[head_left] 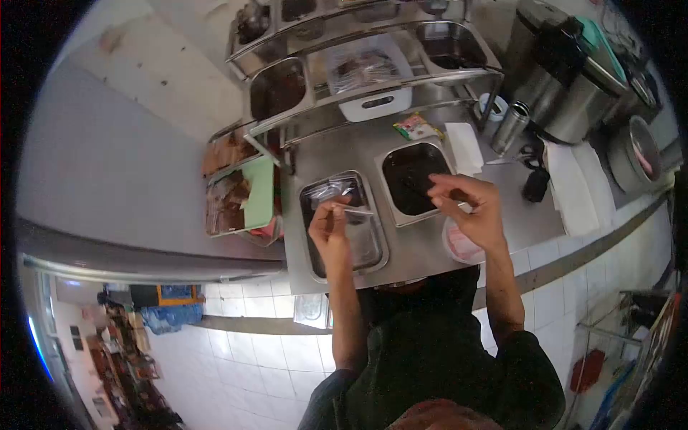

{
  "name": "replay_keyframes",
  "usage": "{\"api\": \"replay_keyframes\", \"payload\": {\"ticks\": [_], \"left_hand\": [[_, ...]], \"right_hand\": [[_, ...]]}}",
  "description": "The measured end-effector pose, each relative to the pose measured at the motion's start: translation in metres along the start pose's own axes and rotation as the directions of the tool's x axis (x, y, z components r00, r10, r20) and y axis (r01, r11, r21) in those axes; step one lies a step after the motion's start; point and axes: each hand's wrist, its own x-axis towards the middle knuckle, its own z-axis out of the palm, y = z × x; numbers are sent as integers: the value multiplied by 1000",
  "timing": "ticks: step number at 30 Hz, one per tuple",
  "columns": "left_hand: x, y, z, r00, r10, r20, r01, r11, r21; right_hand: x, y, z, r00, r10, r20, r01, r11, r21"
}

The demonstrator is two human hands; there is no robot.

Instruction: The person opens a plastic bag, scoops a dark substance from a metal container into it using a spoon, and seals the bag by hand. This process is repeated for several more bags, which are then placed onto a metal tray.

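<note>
Well, I see the clear plastic piece (360, 211) lying nearly crosswise, pointing rightward from the left hand (330, 231) pinching it; the right hand (473, 206) is half-curled, grip unclear.

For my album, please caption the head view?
Left hand pinching thin clear plastic over a silver rectangular metal tray; right hand near a dark-filled steel pan.

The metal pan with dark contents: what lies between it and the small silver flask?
In the head view, a white sheet, perhaps paper, lies between the pan and the flask.
</note>
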Motion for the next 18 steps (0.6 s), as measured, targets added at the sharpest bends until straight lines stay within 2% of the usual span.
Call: {"api": "replay_keyframes", "payload": {"ticks": [3, 5, 6, 7, 8, 9, 10, 12, 13, 14, 16, 17, 18], "left_hand": [[13, -38, -24, 996, -87, -13, 87, 995, 49], [28, -68, -32, 988, -106, -115, 107, 994, 7], [34, -71, -31, 984, -103, -143, 134, 966, 222], [35, -76, -22, 987, -46, -152, 84, 963, 258], [38, -80, -16, 985, 25, -171, 28, 954, 299], [40, -79, -17, 973, 111, -203, -33, 935, 353], [36, -74, -17, 985, 76, -158, 6, 885, 466], [18, -38, 2, 990, 108, -88, -35, 803, 595], [16, -42, 3, 971, 237, -45, -167, 795, 583], [17, -42, 8, 955, 293, -38, -218, 784, 581], [10, -50, 6, 935, 335, -116, -207, 781, 590], [13, -50, 2, 930, 317, -185, -195, 854, 482], [23, -64, -2, 858, 481, -179, -348, 802, 485]], "right_hand": [[-22, 10, -38, 997, 37, -64, -44, 993, -108], [-39, 12, -57, 990, 132, -44, -139, 955, -262], [-45, 12, -64, 984, 177, -4, -168, 924, -344], [-47, 12, -70, 975, 216, 42, -179, 889, -421], [-49, 12, -69, 926, 369, 75, -265, 779, -568], [-53, 16, -64, 944, 316, 92, -189, 749, -635], [-57, 25, -57, 958, 252, 136, -92, 721, -686], [-68, 58, -52, 956, 117, 268, 141, 618, -774], [-60, 48, -41, 938, 217, 271, 65, 656, -752], [-61, 78, -52, 927, 254, 278, 70, 608, -790], [-46, 62, -34, 926, 257, 277, 48, 646, -761], [-38, 98, -47, 897, 304, 320, 64, 627, -776], [-22, 121, -53, 884, 301, 358, 98, 629, -771]]}}
